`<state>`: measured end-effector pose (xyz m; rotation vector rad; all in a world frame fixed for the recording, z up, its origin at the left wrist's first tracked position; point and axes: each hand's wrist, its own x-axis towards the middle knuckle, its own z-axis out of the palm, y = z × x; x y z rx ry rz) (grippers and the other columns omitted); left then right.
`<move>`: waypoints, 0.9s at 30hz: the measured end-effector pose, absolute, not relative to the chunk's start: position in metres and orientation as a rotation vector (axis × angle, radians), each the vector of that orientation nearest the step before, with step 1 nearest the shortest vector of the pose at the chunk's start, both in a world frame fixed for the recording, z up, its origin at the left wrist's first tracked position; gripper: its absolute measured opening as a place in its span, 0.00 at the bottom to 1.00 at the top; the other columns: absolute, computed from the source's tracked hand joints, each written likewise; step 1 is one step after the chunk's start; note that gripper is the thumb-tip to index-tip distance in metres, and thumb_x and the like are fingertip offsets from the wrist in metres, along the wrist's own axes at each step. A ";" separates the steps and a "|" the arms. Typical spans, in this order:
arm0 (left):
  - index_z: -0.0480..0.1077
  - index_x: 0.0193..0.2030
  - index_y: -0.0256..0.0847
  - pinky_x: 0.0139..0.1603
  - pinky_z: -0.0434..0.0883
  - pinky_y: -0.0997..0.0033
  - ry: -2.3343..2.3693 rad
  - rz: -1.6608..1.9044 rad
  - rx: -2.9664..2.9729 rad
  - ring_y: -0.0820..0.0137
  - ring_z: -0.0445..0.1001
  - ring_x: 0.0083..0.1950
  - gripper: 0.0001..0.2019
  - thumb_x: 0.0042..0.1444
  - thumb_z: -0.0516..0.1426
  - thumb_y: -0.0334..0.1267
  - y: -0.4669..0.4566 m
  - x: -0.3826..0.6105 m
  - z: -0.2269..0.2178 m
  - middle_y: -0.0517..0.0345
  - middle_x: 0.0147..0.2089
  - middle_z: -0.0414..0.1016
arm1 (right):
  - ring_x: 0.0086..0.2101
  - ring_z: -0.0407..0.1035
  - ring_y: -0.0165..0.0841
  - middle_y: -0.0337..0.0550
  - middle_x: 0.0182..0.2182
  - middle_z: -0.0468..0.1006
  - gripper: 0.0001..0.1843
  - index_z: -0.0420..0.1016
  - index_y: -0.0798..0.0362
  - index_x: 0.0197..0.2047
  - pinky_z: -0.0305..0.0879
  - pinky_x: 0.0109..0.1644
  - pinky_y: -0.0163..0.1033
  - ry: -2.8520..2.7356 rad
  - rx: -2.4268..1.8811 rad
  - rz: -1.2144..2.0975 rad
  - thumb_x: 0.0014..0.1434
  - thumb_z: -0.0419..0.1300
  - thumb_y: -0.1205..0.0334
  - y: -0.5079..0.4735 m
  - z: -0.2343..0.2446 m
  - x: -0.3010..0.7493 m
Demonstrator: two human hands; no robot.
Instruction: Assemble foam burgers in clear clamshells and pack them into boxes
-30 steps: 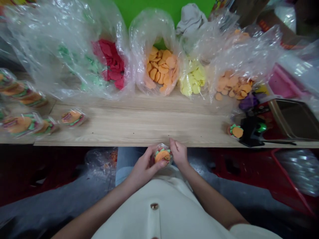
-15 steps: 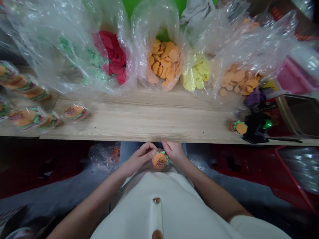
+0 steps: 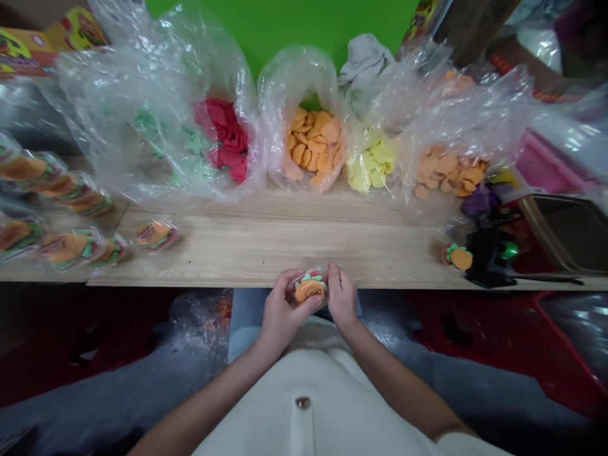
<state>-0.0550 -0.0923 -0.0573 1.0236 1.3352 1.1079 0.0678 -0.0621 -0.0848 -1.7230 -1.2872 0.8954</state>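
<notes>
Both my hands grip one small burger-shaped toy [image 3: 310,288] wrapped in clear film, held just at the near edge of the wooden table [image 3: 285,247]. My left hand [image 3: 281,310] curls round its left side with the thumb over the top. My right hand [image 3: 342,296] pinches its right side, fingers closed. The toy shows an orange top with green and red layers under it.
Clear bags along the back hold green and red pieces [image 3: 223,136], orange discs [image 3: 313,142], yellow pieces [image 3: 373,161] and more orange discs [image 3: 444,171]. Several wrapped burger toys [image 3: 156,234] lie at the left. One unwrapped toy [image 3: 458,258] sits by a black tool [image 3: 489,256] at right.
My hands have lifted the wrapped toy from over my lap up to the table's near edge, and my left hand has closed round it again.
</notes>
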 end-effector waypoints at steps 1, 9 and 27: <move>0.61 0.47 0.42 0.44 0.69 0.69 1.346 1.122 1.029 0.67 0.71 0.44 0.23 0.44 0.63 0.39 -0.093 -0.053 -0.056 0.55 0.45 0.69 | 0.21 0.53 0.26 0.33 0.17 0.59 0.25 0.59 0.53 0.20 0.50 0.26 0.32 -1.287 -1.716 0.898 0.61 0.43 0.46 -0.061 -0.084 0.068; 0.62 0.48 0.42 0.47 0.67 0.68 1.244 1.124 0.852 0.67 0.69 0.47 0.22 0.46 0.62 0.42 -0.092 -0.056 -0.052 0.54 0.49 0.68 | 0.20 0.50 0.25 0.32 0.16 0.55 0.24 0.57 0.53 0.18 0.48 0.24 0.32 -1.332 -1.641 0.947 0.60 0.46 0.46 -0.046 -0.081 0.074; 0.62 0.33 0.38 0.36 0.68 0.72 1.292 1.221 0.670 0.74 0.69 0.30 0.11 0.49 0.59 0.40 -0.085 -0.056 -0.061 0.61 0.29 0.70 | 0.19 0.53 0.26 0.34 0.15 0.58 0.27 0.59 0.52 0.19 0.51 0.22 0.32 -0.979 -1.630 1.009 0.58 0.43 0.40 -0.018 -0.081 0.059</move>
